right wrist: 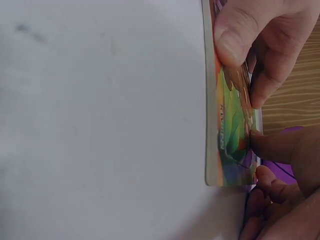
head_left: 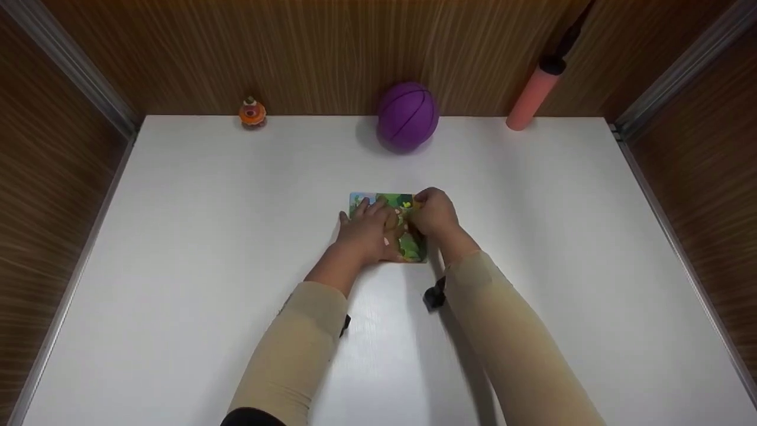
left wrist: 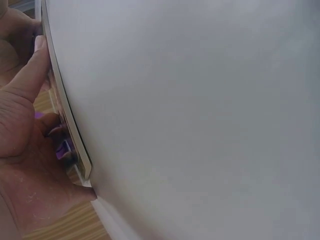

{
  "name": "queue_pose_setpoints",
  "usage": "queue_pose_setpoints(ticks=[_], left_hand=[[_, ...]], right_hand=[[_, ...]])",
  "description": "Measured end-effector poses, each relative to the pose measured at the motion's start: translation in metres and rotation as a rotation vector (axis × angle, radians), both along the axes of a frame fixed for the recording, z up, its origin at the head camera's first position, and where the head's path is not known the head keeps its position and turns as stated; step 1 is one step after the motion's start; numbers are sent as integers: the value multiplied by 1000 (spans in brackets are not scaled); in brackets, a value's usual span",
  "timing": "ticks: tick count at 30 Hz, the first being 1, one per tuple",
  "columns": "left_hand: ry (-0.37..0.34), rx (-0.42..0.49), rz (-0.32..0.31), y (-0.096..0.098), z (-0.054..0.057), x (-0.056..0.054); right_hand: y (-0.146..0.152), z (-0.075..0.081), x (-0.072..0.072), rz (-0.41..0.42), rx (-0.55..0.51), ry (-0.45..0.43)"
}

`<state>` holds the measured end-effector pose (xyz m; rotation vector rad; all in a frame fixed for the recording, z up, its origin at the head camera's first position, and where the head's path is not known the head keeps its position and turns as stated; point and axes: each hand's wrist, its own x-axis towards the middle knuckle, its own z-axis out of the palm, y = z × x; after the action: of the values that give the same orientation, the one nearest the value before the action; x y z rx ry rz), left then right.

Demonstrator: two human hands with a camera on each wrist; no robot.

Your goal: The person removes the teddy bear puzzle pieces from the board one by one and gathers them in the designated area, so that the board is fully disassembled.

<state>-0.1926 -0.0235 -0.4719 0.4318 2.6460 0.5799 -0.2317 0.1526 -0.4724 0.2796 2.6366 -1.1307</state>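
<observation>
A thin square jigsaw puzzle (head_left: 412, 248) with a colourful cartoon picture lies on the white table, its green lower right part showing. My left hand (head_left: 365, 235) spreads its fingers over the puzzle's left half. In the right wrist view, the left thumb (right wrist: 231, 47) rests on the picture near the front edge. My right hand (head_left: 436, 214) pinches at the puzzle's upper right side with curled fingers. Its thumb (right wrist: 272, 146) touches the picture while the other fingers curl by the right edge. Much of the picture is hidden beneath both hands.
Along the back wall stand a small orange figurine (head_left: 252, 113) to the left, a purple ball (head_left: 408, 116) behind the puzzle, and a pink hand pump (head_left: 533, 97) leaning at the right. Wood-grain panels enclose the white table (head_left: 195, 236) at the back and sides.
</observation>
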Motion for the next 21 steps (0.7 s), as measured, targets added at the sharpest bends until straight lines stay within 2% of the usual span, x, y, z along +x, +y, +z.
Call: queue_pose_setpoints(ticks=[9,21], left_hand=[[-13,6,-2,2,1,1],[-6,8,-3,2,0,1]], right_hand=[[1,2,-1,-34,-15,-47],[1,4,0,-18,-40,-67]])
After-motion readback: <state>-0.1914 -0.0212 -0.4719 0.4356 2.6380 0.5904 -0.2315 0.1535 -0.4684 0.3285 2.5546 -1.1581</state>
